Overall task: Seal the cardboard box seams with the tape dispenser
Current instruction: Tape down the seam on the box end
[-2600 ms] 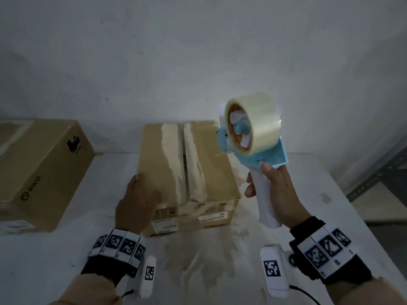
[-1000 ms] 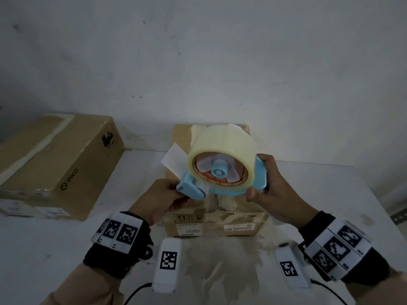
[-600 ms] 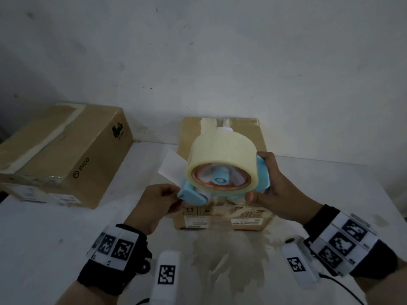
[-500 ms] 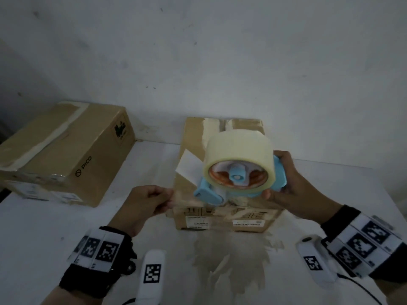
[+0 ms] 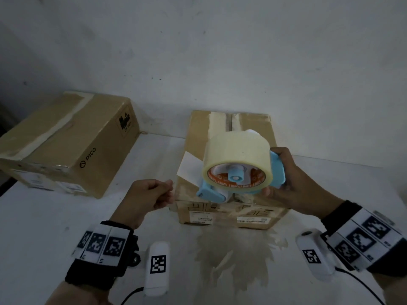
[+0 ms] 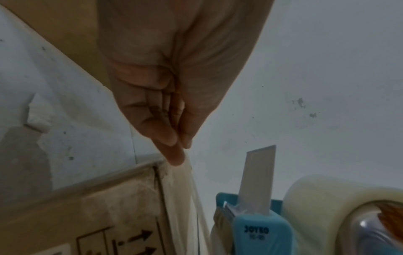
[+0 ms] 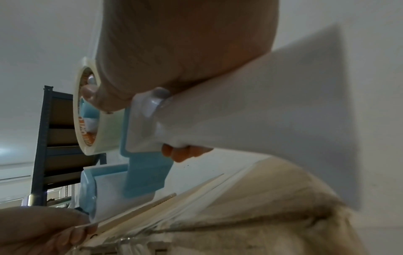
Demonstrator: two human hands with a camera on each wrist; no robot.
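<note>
A small cardboard box [image 5: 229, 213] with old tape along its top seam sits mid-table. Just above its near edge, my right hand [image 5: 284, 177] grips the white handle [image 7: 261, 110] of a blue tape dispenser [image 5: 211, 192], turned sideways with its clear tape roll [image 5: 237, 153] facing me. To its left, my left hand [image 5: 169, 187] pinches the free tape end [image 6: 185, 172] between thumb and forefinger. A clear strip runs from that pinch to the dispenser's nose [image 6: 257, 231]. A white flap [image 5: 189, 166] sticks up from the nose. The hands and dispenser hide the front of the seam.
A bigger taped cardboard box [image 5: 66, 146] lies at the left of the white table [image 5: 44, 216]. A brownish patch of residue [image 5: 233, 256] marks the table in front of the small box. The wall [image 5: 220, 51] stands close behind. A dark metal shelf [image 7: 56, 138] shows in the right wrist view.
The dispenser came down from upright to sideways over the box. My left hand left the box, took the tape end, and has drawn it leftward away from the nose.
</note>
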